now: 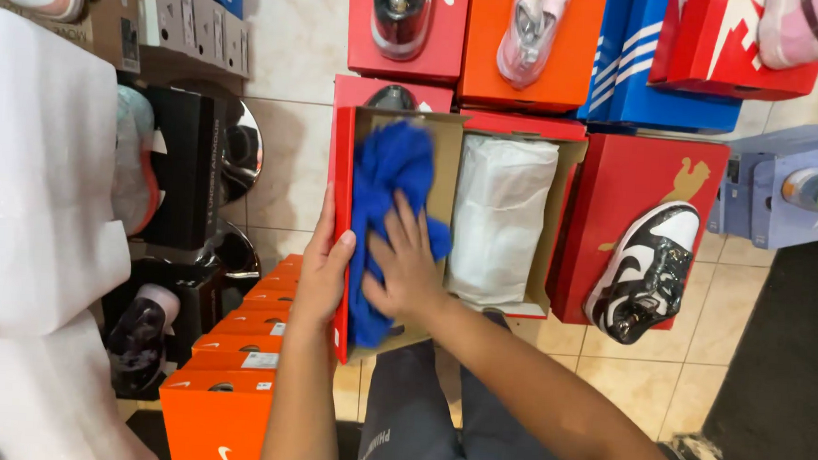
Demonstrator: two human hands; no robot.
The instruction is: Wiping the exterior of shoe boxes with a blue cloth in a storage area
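An open red shoebox (344, 143) with a brown cardboard inside lies in front of me. My left hand (323, 267) grips its left wall near the front corner. My right hand (405, 262) presses flat on a blue cloth (388, 178) that lies along the left half of the box. A bundle wrapped in white paper (498, 216) fills the right half.
The red box lid (631, 181) lies to the right with a black-and-white sneaker (645, 270) on it. More red, orange and blue shoeboxes with shoes stand beyond. A stack of orange boxes (234, 370) sits at the lower left, white foam (29, 173) far left.
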